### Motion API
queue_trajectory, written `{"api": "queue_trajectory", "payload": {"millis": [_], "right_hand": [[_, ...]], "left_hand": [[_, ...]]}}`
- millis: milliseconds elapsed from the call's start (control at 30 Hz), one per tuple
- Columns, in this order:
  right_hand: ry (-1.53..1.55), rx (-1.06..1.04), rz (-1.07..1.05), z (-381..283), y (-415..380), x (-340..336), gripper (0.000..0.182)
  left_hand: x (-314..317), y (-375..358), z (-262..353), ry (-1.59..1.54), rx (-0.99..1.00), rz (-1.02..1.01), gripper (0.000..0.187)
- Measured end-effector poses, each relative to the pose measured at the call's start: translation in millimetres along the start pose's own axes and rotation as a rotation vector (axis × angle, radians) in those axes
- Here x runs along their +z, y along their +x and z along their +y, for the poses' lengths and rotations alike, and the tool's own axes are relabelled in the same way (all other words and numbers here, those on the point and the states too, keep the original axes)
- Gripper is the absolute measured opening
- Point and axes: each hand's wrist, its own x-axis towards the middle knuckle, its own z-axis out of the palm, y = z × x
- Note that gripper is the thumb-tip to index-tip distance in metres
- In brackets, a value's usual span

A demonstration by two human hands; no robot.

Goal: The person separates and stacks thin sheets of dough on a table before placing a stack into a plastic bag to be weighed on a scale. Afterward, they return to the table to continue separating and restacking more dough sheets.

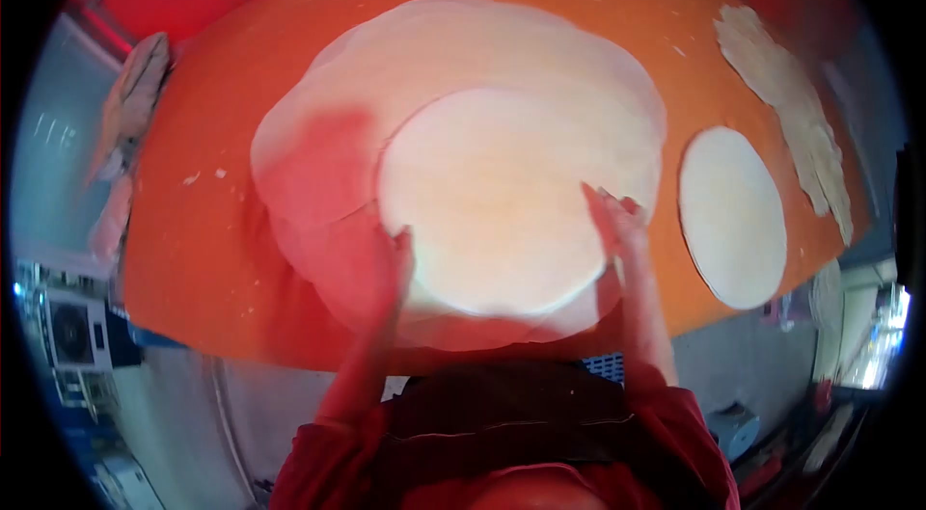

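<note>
A pale, round, thin dough sheet lies over several larger overlapping sheets on an orange-covered table. At its left edge, my left hand is closed, fingers pressed together on the rim. Across from it, my right hand pinches the right edge, casting a shadow onto the sheet. The undersides of both grips are hidden. Red shade covers the left part of the sheets underneath.
To the right lies a separate oval-looking dough sheet. Crumpled pale cloth or dough runs along the table's right edge. Another crumpled cloth hangs at the left edge. Small pale scraps dot the orange tabletop.
</note>
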Motion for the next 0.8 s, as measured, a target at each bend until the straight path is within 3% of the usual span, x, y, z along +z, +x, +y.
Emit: {"api": "queue_trajectory", "payload": {"millis": [67,133,167,267,300,333,367,433,500,533,633,667,767,800], "right_hand": [[-0.129,-0.082,-0.189,10.9,35.9,-30.6,0.012],[-0.032,0.002,-0.141,0.9,46.4,-32.0,0.026],[-0.025,0.025,-0.090,-5.0,49.3,-33.8,0.031],[0.233,0.190,-0.441,-21.0,67.3,-55.7,0.048],[0.234,0.217,-0.460,-19.8,74.1,-61.9,0.051],[0.236,0.244,-0.480,-14.8,82.8,-67.0,0.053],[0.238,0.271,-0.497,-21.6,76.7,-56.9,0.056],[0.009,0.057,-0.338,-29.1,55.1,-29.9,0.046],[-0.292,-0.137,-0.064,-30.5,38.9,-13.9,0.041],[-0.293,-0.214,-0.025,-23.1,46.4,-13.4,0.033],[-0.256,-0.127,-0.215,-16.4,69.9,-36.5,0.030],[-0.183,0.048,-0.287,-40.5,49.4,-27.0,0.025],[-0.469,0.243,-0.354,-36.2,58.4,-69.0,0.024],[-0.414,0.200,-0.291,-18.7,59.8,-81.6,0.025]], "left_hand": [[-5.4,5.8,-2.2,-0.250,-0.154,-0.154,0.041],[-17.9,17.8,1.1,-0.591,-0.434,-0.338,0.036],[-21.1,9.8,23.7,-0.649,-0.467,-0.431,0.035],[-18.5,-18.1,69.2,-0.773,-0.557,-0.651,0.034],[-18.0,-24.7,73.5,-0.807,-0.586,-0.708,0.035],[-14.9,-18.2,56.5,-0.887,-0.683,-0.691,0.037],[-10.2,-11.8,43.8,-0.849,-0.600,-0.624,0.038],[-1.0,0.8,26.0,-0.767,-0.439,-0.496,0.042],[33.5,-10.2,20.9,-0.025,-0.187,-0.149,0.046],[45.9,-14.8,22.0,0.345,-0.057,0.029,0.049],[45.3,-15.8,27.5,0.321,-0.096,-0.132,0.057],[40.0,-12.0,25.6,0.246,-0.106,-0.143,0.051],[23.9,16.0,7.4,0.007,-0.129,-0.182,0.033],[31.4,23.2,-3.0,-0.076,-0.156,-0.016,0.022]]}}
